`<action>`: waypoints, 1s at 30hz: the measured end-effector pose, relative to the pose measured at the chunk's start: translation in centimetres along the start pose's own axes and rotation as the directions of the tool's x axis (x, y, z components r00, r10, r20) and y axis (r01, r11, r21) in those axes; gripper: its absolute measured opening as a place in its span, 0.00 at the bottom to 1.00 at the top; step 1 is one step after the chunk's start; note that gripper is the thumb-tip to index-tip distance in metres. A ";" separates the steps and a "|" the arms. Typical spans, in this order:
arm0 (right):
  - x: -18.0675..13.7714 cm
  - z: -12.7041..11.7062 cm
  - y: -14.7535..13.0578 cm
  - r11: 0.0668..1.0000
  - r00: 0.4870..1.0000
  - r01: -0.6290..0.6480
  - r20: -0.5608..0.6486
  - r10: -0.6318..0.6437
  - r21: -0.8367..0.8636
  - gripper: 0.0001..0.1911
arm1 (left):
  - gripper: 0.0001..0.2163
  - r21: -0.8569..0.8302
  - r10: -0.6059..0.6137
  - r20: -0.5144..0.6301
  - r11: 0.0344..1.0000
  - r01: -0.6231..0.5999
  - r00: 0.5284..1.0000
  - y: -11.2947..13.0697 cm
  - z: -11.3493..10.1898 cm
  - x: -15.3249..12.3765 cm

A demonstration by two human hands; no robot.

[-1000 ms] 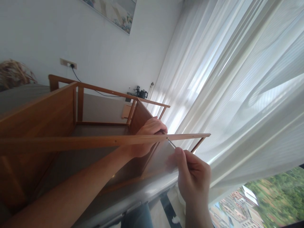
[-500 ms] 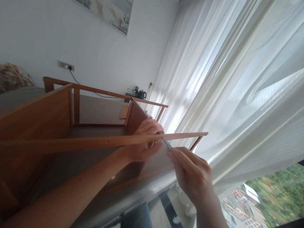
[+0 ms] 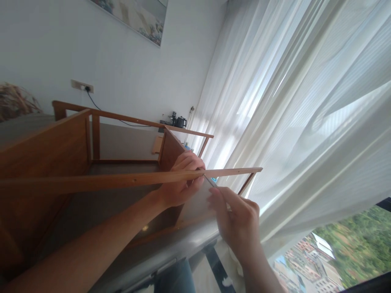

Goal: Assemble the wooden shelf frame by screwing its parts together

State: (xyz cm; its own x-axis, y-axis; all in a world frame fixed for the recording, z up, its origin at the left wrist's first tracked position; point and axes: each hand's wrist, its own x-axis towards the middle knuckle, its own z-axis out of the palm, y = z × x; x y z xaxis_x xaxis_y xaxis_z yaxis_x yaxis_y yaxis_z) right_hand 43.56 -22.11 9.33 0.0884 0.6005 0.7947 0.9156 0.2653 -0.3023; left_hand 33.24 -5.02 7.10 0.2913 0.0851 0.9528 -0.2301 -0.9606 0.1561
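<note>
A brown wooden frame point(image 3: 91, 181) with rails and side panels lies on a grey table point(image 3: 128, 142). My left hand point(image 3: 183, 179) is wrapped round its near rail and the end panel, fingers closed. My right hand point(image 3: 236, 219) pinches a thin metal tool point(image 3: 210, 182), whose tip touches the rail just beside my left fingers.
White sheer curtains point(image 3: 290, 101) hang at the right, close to the frame's end. A wall socket with a black cable point(image 3: 82, 86) is on the white wall. A dark kettle point(image 3: 181, 121) stands at the table's far end. Buildings and trees point(image 3: 320, 252) show through the window at bottom right.
My right hand has turned and slid left along the tool, closer to the rail. The view has drifted slightly, so the frame sits a bit further left.
</note>
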 end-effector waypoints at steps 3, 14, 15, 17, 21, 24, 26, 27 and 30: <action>-0.1 0.8 -0.9 0.955 0.974 -0.225 0.024 0.225 0.192 0.16 | 0.06 -0.001 0.010 -0.007 1.000 -0.010 1.000 0.1 0.0 0.1; -1.2 2.2 -0.7 0.885 0.912 -0.340 -0.119 0.392 0.317 0.11 | 0.05 0.006 0.022 0.005 1.000 -0.022 1.000 0.2 -0.1 0.6; -1.4 2.1 -0.5 0.927 0.921 -0.283 -0.201 0.335 0.246 0.11 | 0.05 0.005 0.021 0.014 1.000 -0.021 1.000 0.2 -0.1 0.6; -1.6 1.6 -0.3 0.988 0.942 -0.134 -0.299 0.150 0.072 0.10 | 0.05 0.000 0.020 0.025 1.000 -0.020 0.999 0.3 -0.2 0.7; -1.5 0.2 -0.1 0.986 0.980 0.113 -0.152 -0.131 -0.121 0.12 | 0.05 -0.010 0.011 0.026 1.000 -0.011 1.000 0.3 -0.1 0.8; -1.3 -0.9 0.3 0.976 0.982 0.170 -0.062 -0.179 -0.135 0.19 | 0.05 -0.015 0.001 0.033 1.000 -0.001 0.999 0.3 -0.2 0.8; -1.1 -1.3 0.5 0.972 0.978 0.199 -0.039 -0.205 -0.128 0.22 | 0.05 -0.014 -0.003 0.039 1.000 0.003 0.999 0.3 -0.2 0.8; -1.0 -1.3 0.6 0.970 0.976 0.209 -0.038 -0.215 -0.123 0.23 | 0.05 -0.012 -0.004 0.039 1.000 0.004 0.999 0.3 -0.2 0.7; -0.7 -1.2 0.3 0.973 0.975 0.207 -0.066 -0.214 -0.098 0.21 | 0.05 -0.012 -0.003 0.038 1.000 0.004 0.999 0.1 -0.1 0.6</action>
State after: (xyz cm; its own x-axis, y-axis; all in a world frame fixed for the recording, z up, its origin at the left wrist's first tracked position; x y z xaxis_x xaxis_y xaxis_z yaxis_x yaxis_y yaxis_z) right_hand 44.27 -23.32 9.31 -0.0839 0.4785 0.8740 0.9480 0.3087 -0.0780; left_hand 33.26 -5.06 7.74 0.3272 0.0783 0.9417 -0.2398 -0.9571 0.1629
